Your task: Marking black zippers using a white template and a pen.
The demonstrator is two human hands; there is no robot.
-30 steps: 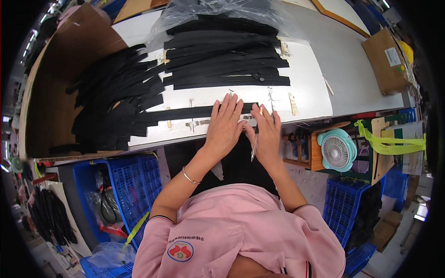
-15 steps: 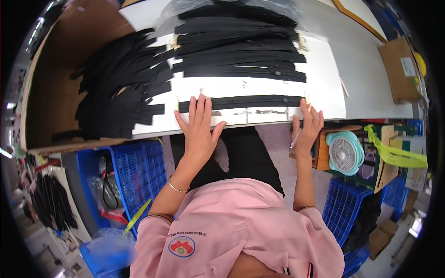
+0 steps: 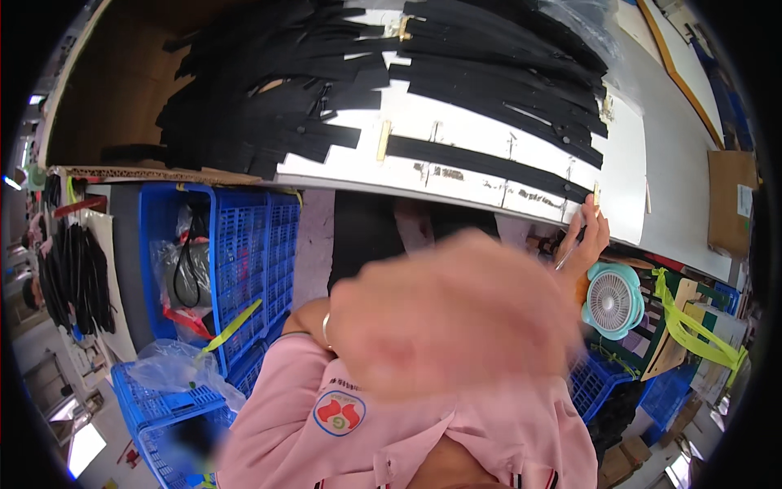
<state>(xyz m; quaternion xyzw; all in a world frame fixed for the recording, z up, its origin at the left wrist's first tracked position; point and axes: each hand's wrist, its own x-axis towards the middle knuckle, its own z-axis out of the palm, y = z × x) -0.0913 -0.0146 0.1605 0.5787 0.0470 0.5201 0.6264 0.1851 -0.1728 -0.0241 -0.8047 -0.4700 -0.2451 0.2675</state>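
While the black strip (image 3: 485, 165) lies lengthwise left to right along the near edge of the white table (image 3: 684, 204), your right hand (image 3: 585, 236) rests at its right end, fingers curled on the edge, seemingly holding a thin tool. Your left hand (image 3: 444, 314) is a blur close to the camera; I cannot tell its grip.

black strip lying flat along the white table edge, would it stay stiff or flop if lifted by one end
Probably floppy: the black strip lies flat and thin on the white table, and similar strips in the pile drape and bend over one another. It looks light for its length. The right hand at its end could likely drag it easily.
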